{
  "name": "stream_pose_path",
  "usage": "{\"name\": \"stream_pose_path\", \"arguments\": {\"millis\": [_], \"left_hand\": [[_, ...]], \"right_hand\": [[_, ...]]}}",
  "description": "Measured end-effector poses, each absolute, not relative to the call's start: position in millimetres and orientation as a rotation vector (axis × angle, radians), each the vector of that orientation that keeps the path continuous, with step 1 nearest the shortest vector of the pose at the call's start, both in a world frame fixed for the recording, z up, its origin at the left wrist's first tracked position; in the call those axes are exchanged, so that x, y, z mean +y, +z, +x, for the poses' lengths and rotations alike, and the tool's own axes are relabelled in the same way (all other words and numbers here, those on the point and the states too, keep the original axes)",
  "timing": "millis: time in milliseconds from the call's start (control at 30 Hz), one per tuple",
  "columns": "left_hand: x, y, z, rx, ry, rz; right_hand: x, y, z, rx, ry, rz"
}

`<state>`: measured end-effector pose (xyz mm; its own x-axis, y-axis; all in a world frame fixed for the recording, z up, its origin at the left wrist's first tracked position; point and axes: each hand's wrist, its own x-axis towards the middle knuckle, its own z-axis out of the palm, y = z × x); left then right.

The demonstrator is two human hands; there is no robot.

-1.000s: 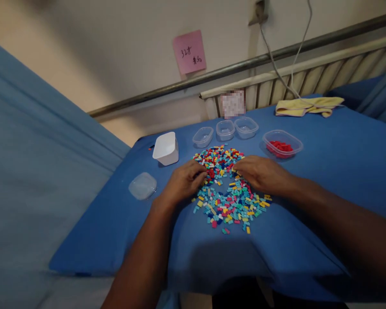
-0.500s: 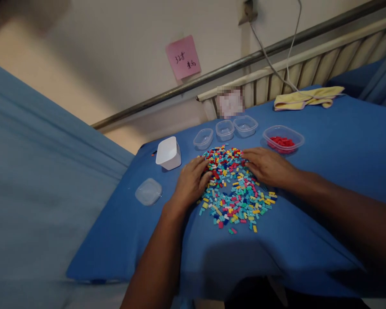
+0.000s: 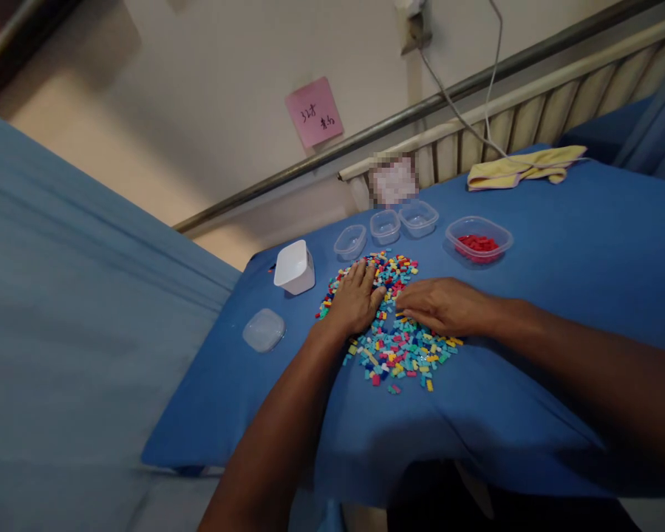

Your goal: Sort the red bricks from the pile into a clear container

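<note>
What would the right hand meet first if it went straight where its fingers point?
Probably the small, multicoloured plastic bricks between the right hand and the left hand; heights are hard to judge.

Left fingers point(image 3: 359, 276) hide some bricks point(image 3: 400, 349); whether the right fingers point(image 3: 414, 301) grip any cannot be told. The pale card point(image 3: 394, 182) is blurred.

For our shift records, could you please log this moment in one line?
left hand: spread over brick pile | right hand: at pile's right side | red bricks: inside clear tub
</note>
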<state>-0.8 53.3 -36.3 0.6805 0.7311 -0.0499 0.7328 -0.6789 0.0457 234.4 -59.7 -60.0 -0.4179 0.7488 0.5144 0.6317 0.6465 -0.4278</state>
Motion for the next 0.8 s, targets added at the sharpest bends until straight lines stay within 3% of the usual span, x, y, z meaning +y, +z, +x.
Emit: {"name": "stream_pose_path", "arguments": {"millis": [500,800], "left_hand": [[9,-37,61,1.121,-0.143,2.805],[-12,-19,-5,1.402,-0.294,2.7]], "right_hand": [[-52,-67,246,-1.934,0.127,-1.147],[-45,-86,232,-2.348,0.3,-1.04]]}}
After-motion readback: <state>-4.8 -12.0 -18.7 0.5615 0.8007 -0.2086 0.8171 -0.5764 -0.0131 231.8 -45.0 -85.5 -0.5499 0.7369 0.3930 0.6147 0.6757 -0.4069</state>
